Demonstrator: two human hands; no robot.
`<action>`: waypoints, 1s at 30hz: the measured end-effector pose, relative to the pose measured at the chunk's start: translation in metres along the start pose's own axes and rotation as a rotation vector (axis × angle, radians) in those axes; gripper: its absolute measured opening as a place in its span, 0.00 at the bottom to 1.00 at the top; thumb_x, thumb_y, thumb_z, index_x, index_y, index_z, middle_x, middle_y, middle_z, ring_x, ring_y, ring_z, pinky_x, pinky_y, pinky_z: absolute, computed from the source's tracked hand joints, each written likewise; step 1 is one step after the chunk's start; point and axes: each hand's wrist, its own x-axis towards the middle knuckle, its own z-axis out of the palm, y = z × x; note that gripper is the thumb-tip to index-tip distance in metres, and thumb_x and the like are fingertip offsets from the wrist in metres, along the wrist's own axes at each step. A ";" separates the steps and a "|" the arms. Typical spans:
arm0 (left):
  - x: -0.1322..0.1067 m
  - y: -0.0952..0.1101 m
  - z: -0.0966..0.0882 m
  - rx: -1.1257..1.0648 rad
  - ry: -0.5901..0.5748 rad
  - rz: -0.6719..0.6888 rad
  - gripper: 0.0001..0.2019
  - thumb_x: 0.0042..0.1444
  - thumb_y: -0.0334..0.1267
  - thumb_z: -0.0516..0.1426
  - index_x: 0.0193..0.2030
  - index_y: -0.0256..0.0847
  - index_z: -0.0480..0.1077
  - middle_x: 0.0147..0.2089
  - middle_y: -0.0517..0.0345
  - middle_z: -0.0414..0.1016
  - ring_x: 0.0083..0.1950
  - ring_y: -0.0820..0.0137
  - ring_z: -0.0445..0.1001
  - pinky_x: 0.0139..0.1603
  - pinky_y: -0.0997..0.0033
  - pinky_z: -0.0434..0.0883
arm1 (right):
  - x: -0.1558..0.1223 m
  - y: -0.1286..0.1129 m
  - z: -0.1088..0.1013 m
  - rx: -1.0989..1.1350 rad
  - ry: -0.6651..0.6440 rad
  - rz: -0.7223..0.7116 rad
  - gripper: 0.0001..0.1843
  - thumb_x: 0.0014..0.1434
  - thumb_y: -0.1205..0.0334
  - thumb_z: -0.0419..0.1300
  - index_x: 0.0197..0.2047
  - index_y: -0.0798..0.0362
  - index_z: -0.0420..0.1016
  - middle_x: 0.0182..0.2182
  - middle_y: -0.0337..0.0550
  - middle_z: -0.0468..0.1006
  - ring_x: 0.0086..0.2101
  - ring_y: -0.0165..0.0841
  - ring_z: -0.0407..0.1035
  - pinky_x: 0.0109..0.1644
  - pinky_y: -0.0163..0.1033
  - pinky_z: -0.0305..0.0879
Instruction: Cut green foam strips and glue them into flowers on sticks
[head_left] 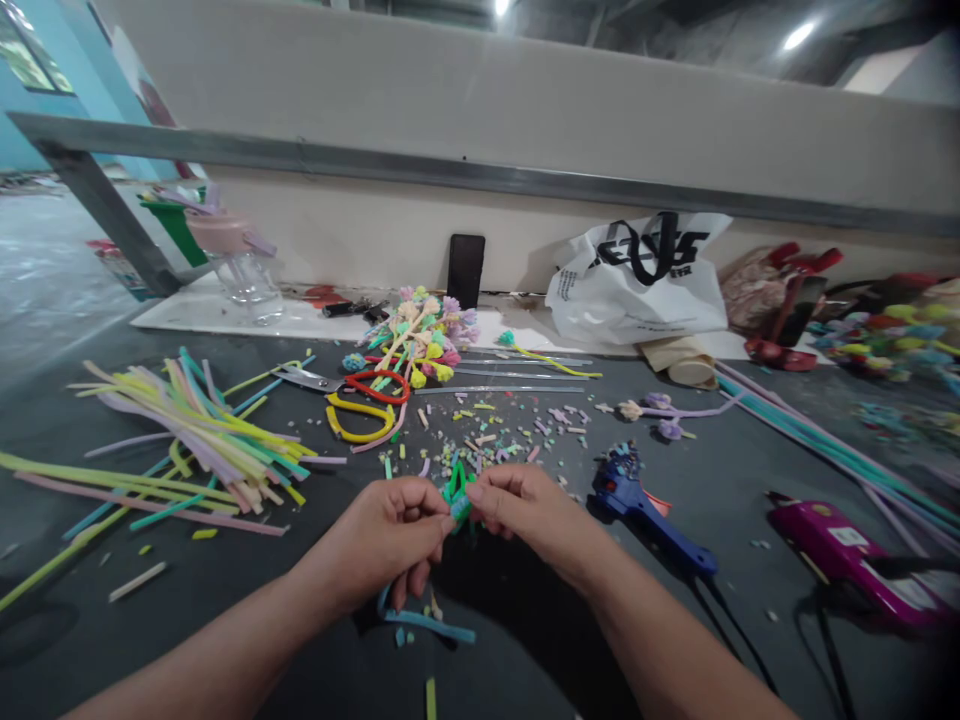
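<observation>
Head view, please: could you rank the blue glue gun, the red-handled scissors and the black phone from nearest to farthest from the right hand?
1. Blue glue gun, just right of the right hand.
2. Red-handled scissors, ahead-left.
3. Black phone, at the far wall.

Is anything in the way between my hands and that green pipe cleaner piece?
Nothing visible. The left hand and the right hand both pinch the green pipe cleaner piece directly, with their fingertips on it.
</observation>
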 end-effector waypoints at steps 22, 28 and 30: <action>-0.020 0.045 0.017 0.478 0.061 0.201 0.11 0.50 0.44 0.52 0.27 0.38 0.67 0.22 0.65 0.64 0.18 0.79 0.61 0.18 0.81 0.59 | -0.014 -0.009 -0.015 0.110 0.050 -0.042 0.05 0.42 0.66 0.52 0.22 0.55 0.67 0.14 0.30 0.58 0.18 0.22 0.50 0.21 0.29 0.45; -0.036 0.041 -0.012 0.472 -0.042 0.088 0.15 0.53 0.49 0.51 0.35 0.38 0.69 0.22 0.65 0.64 0.19 0.80 0.61 0.19 0.83 0.60 | -0.018 -0.017 -0.027 0.052 0.086 -0.101 0.04 0.45 0.65 0.52 0.22 0.55 0.66 0.16 0.30 0.57 0.18 0.22 0.49 0.21 0.29 0.44; -0.045 0.032 -0.027 0.515 -0.045 0.122 0.14 0.53 0.47 0.52 0.34 0.38 0.70 0.23 0.63 0.66 0.23 0.78 0.64 0.22 0.84 0.61 | -0.018 -0.017 -0.028 0.021 0.097 -0.101 0.04 0.45 0.66 0.52 0.23 0.55 0.66 0.16 0.30 0.57 0.18 0.22 0.49 0.21 0.29 0.45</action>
